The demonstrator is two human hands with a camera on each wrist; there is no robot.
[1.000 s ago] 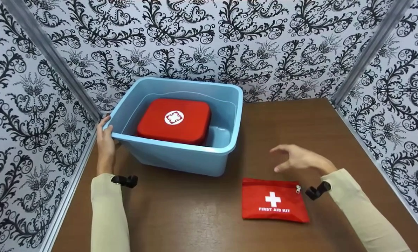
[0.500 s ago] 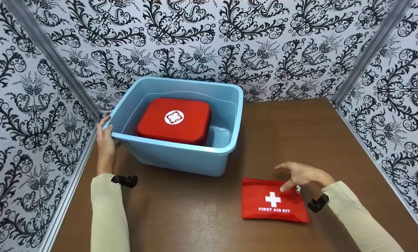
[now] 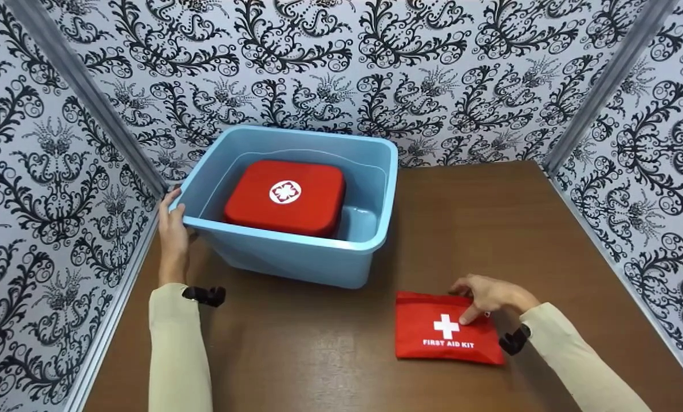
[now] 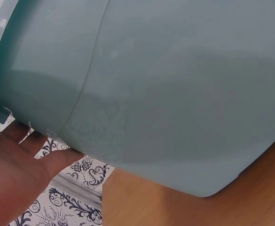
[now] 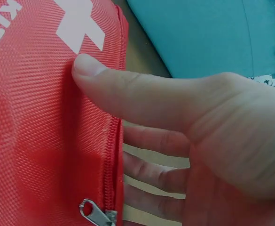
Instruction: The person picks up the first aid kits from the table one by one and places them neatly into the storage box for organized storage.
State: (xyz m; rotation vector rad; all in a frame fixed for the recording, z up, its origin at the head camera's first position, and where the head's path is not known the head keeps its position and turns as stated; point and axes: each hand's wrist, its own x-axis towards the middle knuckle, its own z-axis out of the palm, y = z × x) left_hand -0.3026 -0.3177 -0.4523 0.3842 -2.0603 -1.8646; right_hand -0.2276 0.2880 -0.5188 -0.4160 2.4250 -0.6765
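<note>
My left hand (image 3: pixel 173 234) grips the front left corner of a light blue plastic bin (image 3: pixel 295 263). In the left wrist view, the fingers of this hand (image 4: pixel 19 169) sit at the bin wall (image 4: pixel 175 103), their tips partly hidden. A red hard-sided first aid case (image 3: pixel 301 209) with a white round emblem lies inside the bin. My right hand (image 3: pixel 493 294) pinches the far edge of a flat red first aid pouch (image 3: pixel 421 326) on the table. Its thumb (image 5: pixel 123 89) lies on the pouch front near the white cross; the other fingertips are hidden behind the zipped edge.
The brown wooden table (image 3: pixel 295 366) is enclosed by patterned wall panels (image 3: pixel 330 68) at the back and sides. Metal rails (image 3: pixel 604 91) run along the panel corners. The bin stands close to the back and left panels.
My right hand has come down and toward me from above the table onto the pouch, and its thumb now rests on the front. The left hand and the bin have stayed put.
</note>
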